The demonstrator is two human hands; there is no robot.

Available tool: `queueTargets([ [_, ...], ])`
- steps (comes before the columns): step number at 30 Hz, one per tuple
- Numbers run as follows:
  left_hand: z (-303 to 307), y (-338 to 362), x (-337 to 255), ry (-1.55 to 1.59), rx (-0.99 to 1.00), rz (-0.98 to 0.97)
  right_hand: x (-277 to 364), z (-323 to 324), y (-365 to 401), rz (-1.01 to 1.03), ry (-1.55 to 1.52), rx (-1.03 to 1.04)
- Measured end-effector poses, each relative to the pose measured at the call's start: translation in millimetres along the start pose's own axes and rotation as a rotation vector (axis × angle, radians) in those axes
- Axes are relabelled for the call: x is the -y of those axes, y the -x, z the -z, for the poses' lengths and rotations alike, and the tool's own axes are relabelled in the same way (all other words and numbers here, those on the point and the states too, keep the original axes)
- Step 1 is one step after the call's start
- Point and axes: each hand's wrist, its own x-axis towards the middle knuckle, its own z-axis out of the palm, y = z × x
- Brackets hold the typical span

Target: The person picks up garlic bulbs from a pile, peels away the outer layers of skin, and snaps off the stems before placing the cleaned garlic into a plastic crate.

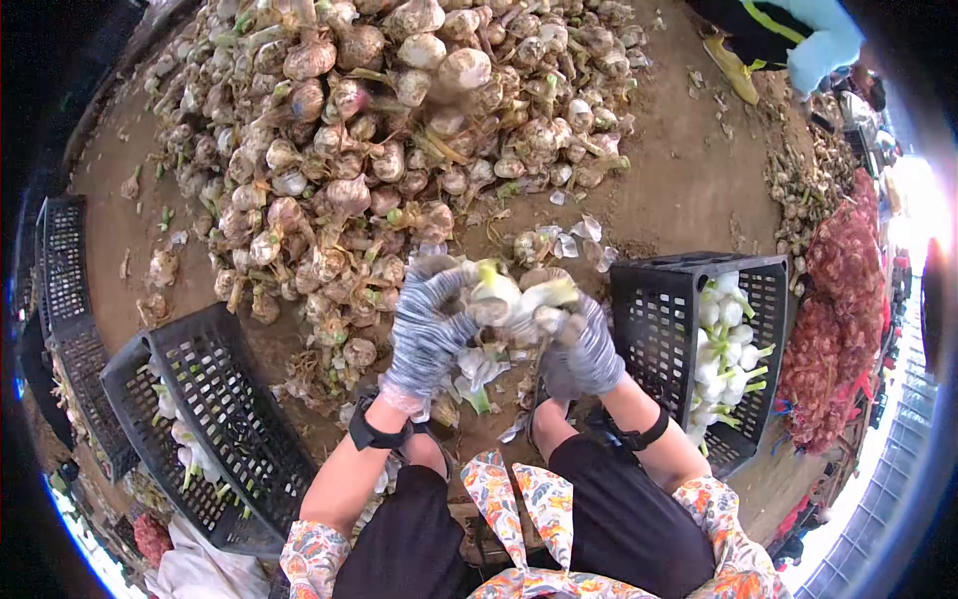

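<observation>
Both of my hands wear grey striped knit gloves and meet in front of my knees. My left hand is closed round a pale garlic bulb with a short green-yellow stem stub. Fingers curled, my right hand grips a second garlic bulb, and the two bulbs overlap in this view. Loose white skins lie on the ground below the hands. Just beyond them rises a large heap of dirty, unpeeled garlic.
A black slatted crate at my right holds cleaned white garlic with green stems. Another crate on my left has a few bulbs. Red net sacks lie far right. Another person's shoe shows at upper right.
</observation>
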Motion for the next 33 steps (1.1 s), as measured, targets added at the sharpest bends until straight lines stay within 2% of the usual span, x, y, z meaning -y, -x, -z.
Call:
queueTargets([
  [1, 0, -2, -8, 0.0, 0.002, 0.001, -2, -5, -1, -0.001, -0.001, -0.001],
  [3, -1, -5, -19, -0.136, 0.082, 0.028, -5, -13, -3, 0.38, 0.209, -0.046],
  [4, 0, -4, -14, -0.054, 0.113, 0.087, -5, -11, -2, 0.152, -0.095, -0.034],
  [5, 2, -4, -14, -0.055, 0.118, 0.09, -2, -7, -5, 0.15, -0.098, -0.039],
  [7, 4, -4, -13, 0.159, 0.166, 0.087, 6, 6, -12, -0.035, -0.462, 0.006],
  [8, 4, -3, -13, 0.253, 0.193, 0.14, -7, 17, -11, 0.31, 0.173, -0.019],
  [9, 6, -3, -14, 0.253, 0.198, 0.143, -19, 25, -13, 0.307, 0.17, -0.023],
  [11, 9, -4, -14, 0.685, 0.314, 0.265, -36, 40, -25, -0.296, -0.687, -0.086],
  [12, 7, 2, -12, 1.033, 0.259, 0.432, -40, 49, -29, -0.403, -1.266, 0.266],
  [13, 7, 4, -7, 1.255, 0.209, 0.505, -34, 47, -20, -0.406, -1.266, 0.27],
  [15, 9, 4, 4, 1.34, 0.124, 0.582, -20, 37, 5, -0.436, -0.308, 0.337],
  [16, 9, 5, 12, 1.445, 0.116, 0.658, -22, 33, 6, -0.076, 0.338, 0.571],
  [17, 10, 9, 17, 1.489, 0.116, 0.695, -16, 34, 7, 0.012, 0.59, 0.747],
  [19, 14, 12, 28, 1.522, 0.129, 0.805, 1, 21, 1, -0.136, 1.039, 0.692],
  [21, 18, 18, 13, 1.493, 0.047, 0.781, -7, 18, -13, -0.042, 0.932, 0.298],
  [22, 21, 19, -1, 1.47, -0.03, 0.75, 6, 7, -18, -0.234, 0.571, 0.195],
  [23, 31, 27, -7, 1.321, -0.044, 0.647, -1, 6, -27, -0.227, 0.57, 0.204],
  [25, 53, 41, -59, 0.251, -0.223, 0.358, -34, 8, -51, 0.131, 0.902, 0.07],
  [27, 102, 66, -61, -0.188, -0.481, 0.288, -50, 4, -69, 0.12, 0.917, 0.084],
  [28, 146, 87, -55, -1.078, -0.433, 0.248, -53, -1, -78, 0.162, 1.062, 0.016],
  [29, 175, 100, -62, -0.298, -0.765, 0.322, -54, -5, -86, 0.201, 1.207, -0.053],
  [31, 246, 136, -48, -0.326, -1.022, 0.149, -44, -13, -104, 0.193, 1.169, -0.008],
  [33, 287, 163, -44, -0.868, -1.261, 0.161, -35, -34, -120, 0.356, 1.149, -0.023],
])
